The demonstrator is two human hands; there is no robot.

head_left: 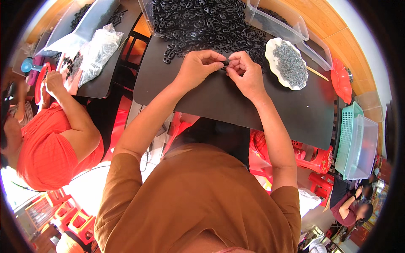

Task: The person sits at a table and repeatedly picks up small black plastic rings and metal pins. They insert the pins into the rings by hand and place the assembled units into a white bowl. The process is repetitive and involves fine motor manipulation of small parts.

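Note:
Over the dark table, my left hand (202, 65) pinches a small black oval plastic piece (225, 64) between thumb and fingertips. From the other side, my right hand (246, 72) closes its thumb and fingers at the same piece, and the fingers hide most of it. Whether the right fingertips also hold some tiny part cannot be made out. Just beyond my hands spreads a big heap of black oval pieces with holes (198, 21). To the right of my right hand, a white scalloped dish (270, 49) holds many small grey metal parts (290, 65).
Clear plastic bins (280, 31) stand behind the heap. A thin wooden stick (317, 73) pokes out beside the dish, near a red scalloped dish (341, 80). Right of the table are green and clear baskets (349, 139). At left, a person in red (59, 143) works at another table.

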